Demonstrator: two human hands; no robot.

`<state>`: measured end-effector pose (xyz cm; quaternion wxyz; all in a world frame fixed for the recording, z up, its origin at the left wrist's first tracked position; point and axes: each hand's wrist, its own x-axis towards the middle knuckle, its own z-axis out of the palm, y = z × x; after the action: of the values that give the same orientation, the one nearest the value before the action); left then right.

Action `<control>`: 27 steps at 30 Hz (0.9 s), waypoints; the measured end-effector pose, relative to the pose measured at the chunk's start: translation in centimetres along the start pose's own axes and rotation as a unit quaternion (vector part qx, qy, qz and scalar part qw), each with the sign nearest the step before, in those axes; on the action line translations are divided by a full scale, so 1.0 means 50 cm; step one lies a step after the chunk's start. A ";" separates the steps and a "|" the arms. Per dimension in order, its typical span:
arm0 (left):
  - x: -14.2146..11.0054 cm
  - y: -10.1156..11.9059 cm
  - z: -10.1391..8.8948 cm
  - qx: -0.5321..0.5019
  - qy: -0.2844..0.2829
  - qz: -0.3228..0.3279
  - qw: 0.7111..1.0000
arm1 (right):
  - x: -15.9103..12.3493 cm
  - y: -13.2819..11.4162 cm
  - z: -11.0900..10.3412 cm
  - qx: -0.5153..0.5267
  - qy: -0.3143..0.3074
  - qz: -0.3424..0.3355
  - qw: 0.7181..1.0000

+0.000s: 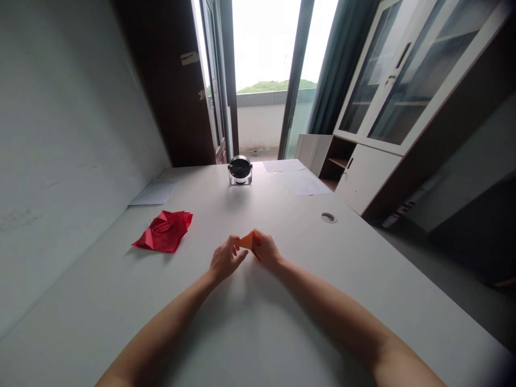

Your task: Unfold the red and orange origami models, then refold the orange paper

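Observation:
A small orange piece of folded paper (246, 241) is held just above the middle of the white table. At its narrow left end, the bent fingers of my left hand (224, 260) grip it, with the thumb stretched out below. My right hand (265, 248) has its fingers closed round the wider right side, hiding part of the paper; a darker orange edge shows beneath that hand. Off to the left lies a crumpled red sheet (164, 232) with a dark oval outline on it; whether it is paper or cloth I cannot tell.
On the white table (250, 344), a round black device on a stand (240, 169) is at the far end. Paper sheets (308, 184) lie at the back right, another sheet (153, 192) by the left wall. A cable hole (328, 217) sits near the right edge.

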<state>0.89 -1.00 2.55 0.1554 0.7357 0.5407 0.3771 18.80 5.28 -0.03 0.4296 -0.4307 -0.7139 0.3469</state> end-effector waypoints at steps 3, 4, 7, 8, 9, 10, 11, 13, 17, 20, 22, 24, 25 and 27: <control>0.001 -0.008 -0.005 0.040 0.026 -0.018 0.999 | -0.002 -0.002 0.003 -0.071 0.015 -0.010 0.997; 0.002 -0.009 -0.007 0.054 0.031 -0.015 0.998 | -0.001 -0.002 0.004 -0.085 0.017 -0.009 0.996; 0.004 -0.003 -0.013 0.108 0.026 0.038 0.993 | 0.001 0.002 0.007 -0.111 0.022 -0.004 0.994; 0.004 0.002 -0.014 0.127 0.022 0.061 0.990 | 0.002 0.002 0.007 -0.116 0.024 -0.002 0.993; 0.004 0.006 -0.014 0.144 0.020 0.078 0.986 | 0.002 0.002 0.007 -0.121 0.024 -0.001 0.992; 0.005 0.009 -0.015 0.156 0.020 0.088 0.984 | 0.002 0.001 0.007 -0.124 0.022 0.000 0.992; 0.005 0.012 -0.015 0.163 0.020 0.090 0.982 | 0.002 0.000 0.006 -0.125 0.018 0.001 0.992; 0.006 0.013 -0.015 0.164 0.017 0.081 0.983 | 0.000 -0.004 0.005 -0.118 -0.001 -0.001 0.993; 0.007 0.008 -0.014 0.152 -0.013 0.053 0.987 | -0.006 -0.013 0.002 -0.112 -0.022 -0.015 0.993; 0.006 0.008 -0.012 0.147 -0.042 0.039 0.988 | -0.008 -0.016 0.001 -0.125 -0.017 -0.021 0.992; 0.006 0.009 -0.010 0.147 -0.051 0.026 0.987 | -0.008 -0.017 0.002 -0.124 -0.020 -0.023 0.992; 0.006 0.006 -0.007 0.147 -0.050 0.005 0.988 | -0.006 -0.016 0.003 -0.117 -0.021 -0.022 0.993; 0.006 0.002 -0.006 0.144 -0.048 -0.008 0.988 | -0.005 -0.015 0.003 -0.111 -0.019 -0.019 0.993; 0.008 -0.009 -0.005 0.127 -0.042 -0.035 0.990 | -0.001 -0.012 0.005 -0.087 -0.018 -0.008 0.996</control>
<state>0.46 -0.49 2.57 0.0967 0.7455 0.6022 0.2687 18.42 4.96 0.37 0.3803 -0.4541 -0.7526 0.2875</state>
